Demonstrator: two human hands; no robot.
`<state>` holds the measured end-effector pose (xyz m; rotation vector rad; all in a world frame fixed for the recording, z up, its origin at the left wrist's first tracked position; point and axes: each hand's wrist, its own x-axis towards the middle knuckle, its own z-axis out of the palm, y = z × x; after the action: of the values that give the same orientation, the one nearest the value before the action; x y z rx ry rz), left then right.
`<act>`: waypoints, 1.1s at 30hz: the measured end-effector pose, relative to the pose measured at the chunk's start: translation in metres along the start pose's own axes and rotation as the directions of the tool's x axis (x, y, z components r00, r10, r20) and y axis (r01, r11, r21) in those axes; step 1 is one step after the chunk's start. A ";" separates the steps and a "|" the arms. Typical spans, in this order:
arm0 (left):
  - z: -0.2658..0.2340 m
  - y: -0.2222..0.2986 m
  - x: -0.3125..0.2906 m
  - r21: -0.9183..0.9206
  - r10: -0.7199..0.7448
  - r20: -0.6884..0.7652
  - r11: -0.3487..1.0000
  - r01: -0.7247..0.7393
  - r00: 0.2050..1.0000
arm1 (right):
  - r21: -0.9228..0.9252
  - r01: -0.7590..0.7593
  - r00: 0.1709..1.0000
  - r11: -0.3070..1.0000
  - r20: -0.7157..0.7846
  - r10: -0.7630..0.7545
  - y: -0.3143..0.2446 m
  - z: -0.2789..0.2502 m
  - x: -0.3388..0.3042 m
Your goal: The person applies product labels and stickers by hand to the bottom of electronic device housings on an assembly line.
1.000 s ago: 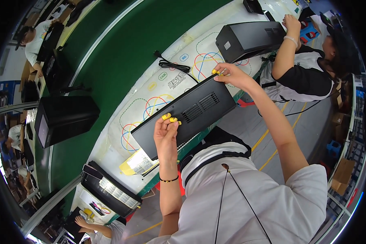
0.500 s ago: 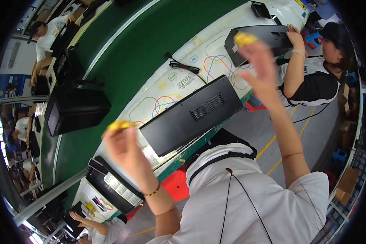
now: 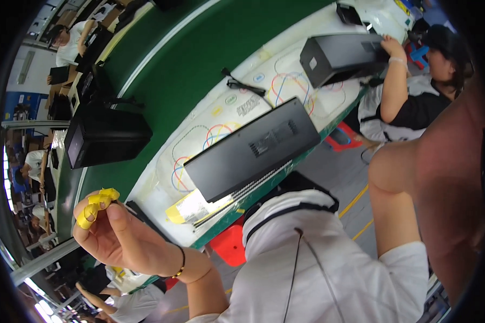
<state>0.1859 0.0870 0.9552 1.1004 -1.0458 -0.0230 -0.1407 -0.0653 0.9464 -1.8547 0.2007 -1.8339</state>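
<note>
My left hand is raised left of the worktable, fingers loosely curled and apart. Yellow tape wraps its fingertips, and I see nothing held in it. Very close to the camera at the right edge looms my right hand, blurred, its fingers out of sight. Between my arms a black metal box with two vent grilles lies on the table, touched by neither hand. A black cable rests beyond it.
A co-worker on the right holds another black case. The patterned white tabletop carries a yellow-and-white label sheet near its front edge. On the green conveyor stands a black tower case. A red stool is below the table.
My left hand has moved left and down, away from the box. My right hand has swung back toward the camera at the right. The co-worker's case has tilted, showing its end face.
</note>
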 end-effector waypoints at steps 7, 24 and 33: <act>-0.004 0.002 -0.018 0.023 -0.001 0.028 1.000 0.001 1.000 | 0.093 0.230 0.971 0.969 0.045 -0.235 -0.002 0.033 0.050; -0.016 -0.009 -0.028 -0.042 -0.186 0.136 0.980 0.194 0.973 | 0.208 0.308 0.949 0.928 0.006 -0.316 -0.032 0.091 0.082; -0.018 0.032 -0.009 -0.347 0.052 0.303 0.936 0.059 0.951 | 0.267 0.124 0.992 0.956 -0.007 -0.127 -0.067 0.146 0.052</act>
<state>0.1792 0.1202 0.9718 0.7832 -1.2616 -0.3842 -0.0131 0.0052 1.0302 -1.7199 -0.1659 -1.8318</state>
